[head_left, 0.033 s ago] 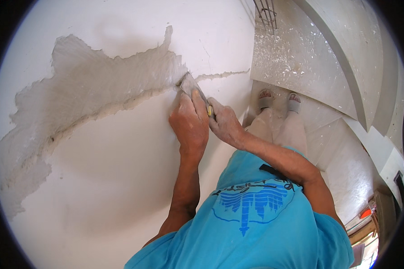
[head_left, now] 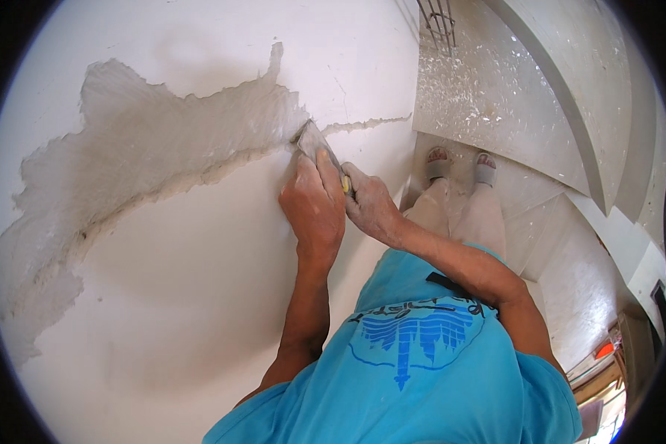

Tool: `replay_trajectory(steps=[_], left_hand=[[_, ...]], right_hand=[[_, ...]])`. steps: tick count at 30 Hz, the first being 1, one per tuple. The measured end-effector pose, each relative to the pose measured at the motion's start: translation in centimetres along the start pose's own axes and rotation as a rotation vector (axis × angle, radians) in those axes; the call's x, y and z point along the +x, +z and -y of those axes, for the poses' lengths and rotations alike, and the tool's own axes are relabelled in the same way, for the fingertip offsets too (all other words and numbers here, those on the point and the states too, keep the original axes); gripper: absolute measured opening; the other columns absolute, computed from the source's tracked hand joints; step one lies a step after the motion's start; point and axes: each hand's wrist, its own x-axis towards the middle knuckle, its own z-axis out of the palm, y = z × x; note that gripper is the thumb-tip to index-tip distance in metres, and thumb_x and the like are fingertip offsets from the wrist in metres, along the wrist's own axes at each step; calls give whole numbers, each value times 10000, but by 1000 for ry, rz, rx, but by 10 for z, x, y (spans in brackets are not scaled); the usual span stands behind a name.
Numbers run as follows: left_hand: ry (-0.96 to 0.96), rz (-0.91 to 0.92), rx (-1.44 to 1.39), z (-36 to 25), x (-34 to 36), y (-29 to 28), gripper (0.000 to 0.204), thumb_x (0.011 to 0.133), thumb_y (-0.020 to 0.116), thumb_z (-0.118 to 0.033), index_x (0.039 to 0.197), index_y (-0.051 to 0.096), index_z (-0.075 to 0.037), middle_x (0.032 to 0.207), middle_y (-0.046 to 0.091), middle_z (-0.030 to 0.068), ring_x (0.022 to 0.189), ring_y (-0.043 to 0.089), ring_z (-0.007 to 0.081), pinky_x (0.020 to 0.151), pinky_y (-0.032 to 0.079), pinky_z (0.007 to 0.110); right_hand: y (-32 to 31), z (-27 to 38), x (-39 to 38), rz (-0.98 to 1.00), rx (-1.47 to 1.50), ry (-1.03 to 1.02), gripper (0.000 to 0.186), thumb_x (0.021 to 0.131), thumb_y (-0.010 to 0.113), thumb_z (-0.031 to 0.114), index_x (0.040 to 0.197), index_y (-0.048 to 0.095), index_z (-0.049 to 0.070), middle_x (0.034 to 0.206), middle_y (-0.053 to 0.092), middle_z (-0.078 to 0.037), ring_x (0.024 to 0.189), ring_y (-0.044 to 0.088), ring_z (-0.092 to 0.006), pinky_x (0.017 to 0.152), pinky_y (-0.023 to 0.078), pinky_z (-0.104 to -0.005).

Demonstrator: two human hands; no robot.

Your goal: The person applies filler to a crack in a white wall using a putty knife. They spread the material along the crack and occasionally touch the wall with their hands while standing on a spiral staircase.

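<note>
A metal putty knife point(head_left: 313, 139) touches the white wall point(head_left: 192, 274) with its blade corner, at the right end of a bare grey patch point(head_left: 163, 137). My right hand point(head_left: 375, 209) is wrapped round its handle, where a bit of yellow shows. My left hand point(head_left: 314, 196) grips the blade from below, a finger laid along the metal. Both hands are dusted with white. From the blade's tip a thin rough crack point(head_left: 370, 123) runs right toward the wall's corner. Chipped, ragged paint borders the grey patch.
Below me are pale steps point(head_left: 496, 96) strewn with white flakes; my sandalled feet point(head_left: 485, 170) stand on one. Bare metal rods point(head_left: 440, 29) rise at the top, beside the wall. A curved pale edge point(head_left: 562, 89) sweeps down the right. An orange object point(head_left: 604, 349) lies at lower right.
</note>
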Motion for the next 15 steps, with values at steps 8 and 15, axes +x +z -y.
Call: replay_trajectory(steps=[8, 15], left_hand=[[-4, 9, -18, 3, 0, 1, 330, 988, 518, -128, 712, 514, 53, 586, 538, 243, 533, 555, 413, 500, 414, 472], [-51, -7, 48, 9, 0, 6, 369, 1005, 490, -137, 697, 495, 68, 546, 515, 231, 491, 560, 382, 498, 413, 454]], right_hand=[[3, 5, 6, 22, -83, 26, 300, 864, 619, 100, 1090, 476, -36, 787, 622, -285, 797, 608, -489, 702, 460, -560], [3, 8, 8, 44, -116, 63, 361, 881, 641, 171, 1130, 483, -38, 821, 633, -283, 818, 617, -482, 721, 488, -541]])
